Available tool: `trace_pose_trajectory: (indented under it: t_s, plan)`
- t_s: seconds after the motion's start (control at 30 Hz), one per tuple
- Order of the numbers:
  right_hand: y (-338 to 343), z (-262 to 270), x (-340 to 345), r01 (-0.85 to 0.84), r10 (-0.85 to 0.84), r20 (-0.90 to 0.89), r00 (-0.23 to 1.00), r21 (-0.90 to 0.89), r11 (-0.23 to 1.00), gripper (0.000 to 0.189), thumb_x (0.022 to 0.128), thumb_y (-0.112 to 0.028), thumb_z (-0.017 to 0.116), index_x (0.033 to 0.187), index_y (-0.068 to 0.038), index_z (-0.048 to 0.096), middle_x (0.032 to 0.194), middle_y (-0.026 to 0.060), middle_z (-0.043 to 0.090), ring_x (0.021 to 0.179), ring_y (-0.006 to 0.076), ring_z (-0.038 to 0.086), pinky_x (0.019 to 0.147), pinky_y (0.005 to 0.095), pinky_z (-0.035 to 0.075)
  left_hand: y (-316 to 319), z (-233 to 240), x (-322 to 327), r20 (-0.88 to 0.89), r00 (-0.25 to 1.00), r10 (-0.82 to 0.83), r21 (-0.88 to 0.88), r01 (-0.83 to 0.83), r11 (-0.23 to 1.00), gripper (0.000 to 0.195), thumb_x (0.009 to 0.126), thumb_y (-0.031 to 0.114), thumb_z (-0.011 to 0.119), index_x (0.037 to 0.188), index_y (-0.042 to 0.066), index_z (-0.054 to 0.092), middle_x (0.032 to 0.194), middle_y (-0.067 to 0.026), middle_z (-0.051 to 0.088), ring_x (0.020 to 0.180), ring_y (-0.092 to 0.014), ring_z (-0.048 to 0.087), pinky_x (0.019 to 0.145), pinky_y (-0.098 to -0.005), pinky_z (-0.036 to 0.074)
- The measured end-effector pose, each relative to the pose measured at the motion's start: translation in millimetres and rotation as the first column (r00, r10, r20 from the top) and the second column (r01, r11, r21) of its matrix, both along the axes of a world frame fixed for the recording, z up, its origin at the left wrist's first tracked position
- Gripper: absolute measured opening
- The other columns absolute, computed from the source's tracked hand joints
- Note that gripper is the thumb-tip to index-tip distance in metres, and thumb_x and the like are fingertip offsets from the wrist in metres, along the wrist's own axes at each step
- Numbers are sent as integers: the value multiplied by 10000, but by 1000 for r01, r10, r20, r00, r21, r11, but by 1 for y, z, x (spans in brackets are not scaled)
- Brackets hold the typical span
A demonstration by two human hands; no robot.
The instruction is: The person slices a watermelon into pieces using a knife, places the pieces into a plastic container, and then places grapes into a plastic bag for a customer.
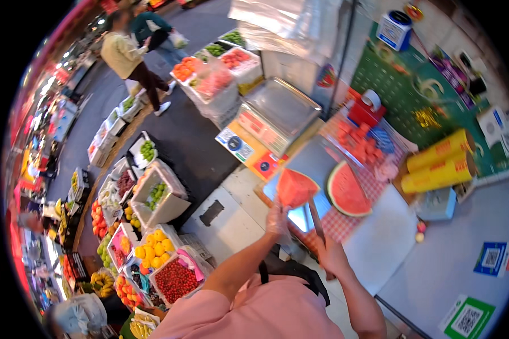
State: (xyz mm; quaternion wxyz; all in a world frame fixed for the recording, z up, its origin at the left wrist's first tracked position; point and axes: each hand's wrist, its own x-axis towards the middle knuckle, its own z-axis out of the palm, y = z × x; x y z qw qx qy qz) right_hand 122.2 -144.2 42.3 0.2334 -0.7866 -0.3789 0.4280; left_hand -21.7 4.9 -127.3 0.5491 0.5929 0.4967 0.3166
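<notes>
My left hand (277,220), in a thin clear glove, holds a wedge of red watermelon (296,187) over a shiny metal surface on the counter. In my right hand (331,255) is a long knife (316,218); its blade points up and away from me, with the tip against or just beside the wedge's right side. Right of the wedge, a larger cut piece of watermelon (348,190) lies on a red-checked cloth (338,222). Beyond it, red fruit chunks (359,142) sit in clear plastic.
A weighing scale (282,111) stands beyond the metal surface. To the right are a white board (377,243) and yellow boxed rolls (437,173). Crates of yellow fruit (155,248) and red berries (177,279) stand at the left. Two people (125,53) are in the street at upper left.
</notes>
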Motion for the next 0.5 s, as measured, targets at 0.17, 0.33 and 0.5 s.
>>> trace_pose_trajectory:
  t_s: [0.17,0.33,0.5]
  plan:
    - [72,-22,22,44,-50,140,989,45,998,431,974,-316,458,994,87,610,918,333,634,930,490,616,799,532,476,5,42,8,-250,968,-36,82,58,995,565,948,179,590,1461,56,388,1130,-205,654,1010,-325,649,869,-392,495]
    - [84,-46,15,40,-40,89,995,4,999,436,955,-310,466,987,97,615,952,334,646,916,484,631,807,513,505,6,44,6,-306,951,-53,97,86,992,614,947,227,607,1479,52,356,1132,-239,650,1028,-364,655,858,-417,506]
    - [65,-46,-9,10,-38,-198,979,-140,990,361,963,-243,444,914,75,606,596,163,602,465,260,623,480,418,500,6,55,7,-304,950,-72,-14,72,997,606,957,229,597,1479,41,352,1140,-238,648,1033,-360,651,869,-411,503]
